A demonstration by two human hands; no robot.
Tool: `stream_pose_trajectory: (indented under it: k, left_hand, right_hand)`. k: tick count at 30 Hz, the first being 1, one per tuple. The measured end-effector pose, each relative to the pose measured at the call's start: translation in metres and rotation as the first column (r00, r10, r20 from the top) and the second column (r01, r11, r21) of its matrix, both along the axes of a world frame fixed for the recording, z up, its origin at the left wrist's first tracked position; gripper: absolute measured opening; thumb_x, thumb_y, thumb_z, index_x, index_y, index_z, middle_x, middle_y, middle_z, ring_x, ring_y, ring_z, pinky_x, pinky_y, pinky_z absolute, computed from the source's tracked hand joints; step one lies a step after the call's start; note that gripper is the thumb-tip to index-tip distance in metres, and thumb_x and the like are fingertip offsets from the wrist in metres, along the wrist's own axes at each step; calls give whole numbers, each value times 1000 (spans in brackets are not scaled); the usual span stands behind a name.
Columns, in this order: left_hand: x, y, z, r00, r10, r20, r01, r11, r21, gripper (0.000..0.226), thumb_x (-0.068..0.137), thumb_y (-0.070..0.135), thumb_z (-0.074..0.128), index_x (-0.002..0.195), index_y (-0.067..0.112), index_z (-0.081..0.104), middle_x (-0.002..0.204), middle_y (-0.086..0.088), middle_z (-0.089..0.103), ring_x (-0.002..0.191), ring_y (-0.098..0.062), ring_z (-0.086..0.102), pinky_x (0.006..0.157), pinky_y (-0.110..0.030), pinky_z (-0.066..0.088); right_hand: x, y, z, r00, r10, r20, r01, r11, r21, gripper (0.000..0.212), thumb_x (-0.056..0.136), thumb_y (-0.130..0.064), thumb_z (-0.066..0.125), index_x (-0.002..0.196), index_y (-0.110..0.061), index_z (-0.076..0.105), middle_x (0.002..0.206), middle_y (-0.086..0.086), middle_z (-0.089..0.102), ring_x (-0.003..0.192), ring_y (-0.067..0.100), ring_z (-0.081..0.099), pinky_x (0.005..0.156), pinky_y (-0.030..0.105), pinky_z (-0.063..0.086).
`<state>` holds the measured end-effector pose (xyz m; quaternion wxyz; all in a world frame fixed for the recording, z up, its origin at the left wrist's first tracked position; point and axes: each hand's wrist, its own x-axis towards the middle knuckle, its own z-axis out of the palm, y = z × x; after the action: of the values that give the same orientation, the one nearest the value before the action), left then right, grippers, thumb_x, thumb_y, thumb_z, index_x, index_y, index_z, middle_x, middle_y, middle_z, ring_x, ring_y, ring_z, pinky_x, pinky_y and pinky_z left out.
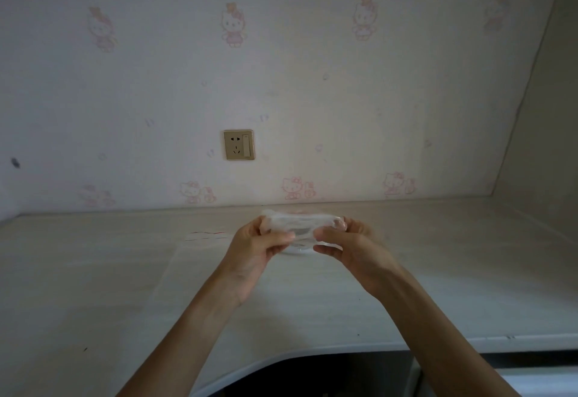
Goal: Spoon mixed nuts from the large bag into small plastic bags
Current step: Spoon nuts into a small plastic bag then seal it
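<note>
A small clear plastic bag (301,224) is held up in the air between two bare hands, just above the middle of a pale wood-grain desk (93,287). The bag is crumpled and see-through, stretched sideways between the hands, and nothing can be made out inside it.

The left hand (261,251) grips the bag's left end. Its thumb lies across the near side of the plastic and its fingers curl round the far side, so the hand is mostly closed on the bag. The right hand (350,249) grips the bag's right end in the same manner, thumb and forefinger pinching the near edge, the other fingers curled behind the plastic. Both forearms reach in from the bottom of the view, and the two hands are close together without touching.

On the desk to the left of the hands lies another flat clear bag with thin red lines near its top edge (208,235); its outline is faint against the desktop. The desk's near edge curves inward, with a dark space below it.

Behind the desk stands a wall papered in white with pale pink cartoon cats (233,24). A gold-coloured wall socket with a switch (239,144) is set into the wall above the desk, up and to the left of the hands.
</note>
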<state>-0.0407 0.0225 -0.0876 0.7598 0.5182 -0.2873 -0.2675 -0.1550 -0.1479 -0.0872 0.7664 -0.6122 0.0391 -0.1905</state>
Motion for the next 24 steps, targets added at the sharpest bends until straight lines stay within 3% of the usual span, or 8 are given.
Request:
stream_pose_trajectory:
  k: [3,5,6,9,13,18,21,24]
  left_hand:
    - [-4,-5,-3,979,151,138,-162,984,75,53,60,8,84,65,25,35,72,-7,33,78,-26,37,87,-38,40]
    - [-7,-11,-5,937,282,207,-307,946,101,50,61,12,86,62,27,38,66,3,36,72,-21,39,83,-35,42]
    - [-9,-14,-6,910,344,231,-373,923,96,49,64,13,87,63,27,41,65,5,38,70,-19,42,79,-37,46]
    - [-10,-19,-11,839,475,265,-507,859,69,37,78,12,82,72,20,46,69,4,46,67,-13,54,83,-47,60]
    - [-8,-21,-15,805,542,243,-563,826,23,37,87,26,78,83,-1,52,77,-6,59,74,-18,64,78,-44,65]
    - [-3,-15,-16,718,609,336,-645,764,-9,19,97,28,72,91,13,61,86,2,69,75,-16,72,66,-37,65]
    - [0,-10,-20,682,616,394,-665,746,-15,18,99,26,70,92,13,60,89,0,68,70,-13,73,62,-37,64]
    - [1,-11,-23,746,592,307,-627,779,21,13,99,19,70,94,9,62,91,-10,71,74,-18,75,64,-38,64]
  right_hand:
    - [1,3,-3,996,-93,-7,94,994,57,27,85,1,75,67,-20,74,86,7,75,89,22,73,85,37,61]
    - [4,7,-6,984,-172,-47,178,969,172,5,89,0,72,87,-5,71,87,15,70,86,27,70,83,41,62]
    - [6,10,-6,973,-221,-71,231,953,194,6,89,0,71,93,-1,67,86,15,68,83,26,69,82,41,62]
    - [12,18,-8,940,-326,-97,337,930,148,7,91,-1,70,86,-4,67,71,5,68,72,19,67,77,40,63]
    - [16,21,-9,912,-400,-86,403,915,25,11,92,-11,72,81,-10,72,70,0,71,69,14,68,69,32,63]
    - [15,11,-15,861,-506,-52,487,850,-198,15,89,0,70,80,-5,59,73,8,65,64,11,66,59,23,58]
    - [12,4,-16,854,-517,-53,499,845,-193,19,88,1,75,89,-7,57,81,10,68,64,18,69,56,29,59]
    - [11,1,-15,861,-495,-114,489,869,-82,24,88,1,76,86,-9,55,81,12,71,63,23,73,54,34,59]
